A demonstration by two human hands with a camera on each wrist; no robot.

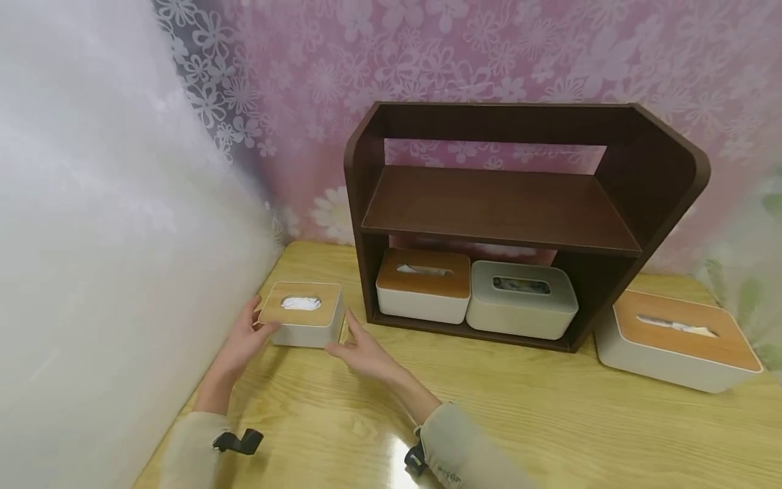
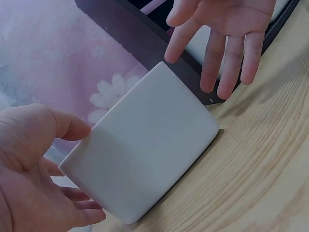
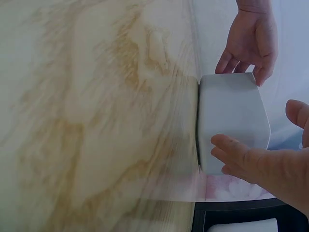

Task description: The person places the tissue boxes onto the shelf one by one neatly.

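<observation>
A small white tissue box [image 1: 308,320] with a pale wooden lid and white tissue in its oval slot sits on the table, left of the shelf. My left hand [image 1: 239,341] holds its front left corner, thumb at the top front edge and fingers along the left side. Beside the right end is my right hand [image 1: 368,356], its fingers extended and the palm turned toward the box. In the left wrist view the box's plain white side [image 2: 145,140] faces the camera. The right wrist view has the right fingers [image 3: 236,154] overlapping the box.
A dark brown two-level shelf [image 1: 501,204] stands at the back. Its lower level holds a brown-lidded tissue box [image 1: 421,308] and a grey-green one [image 1: 525,318]. A larger brown-lidded box [image 1: 672,360] is right of the shelf. A white wall [image 1: 91,238] borders the table's left edge.
</observation>
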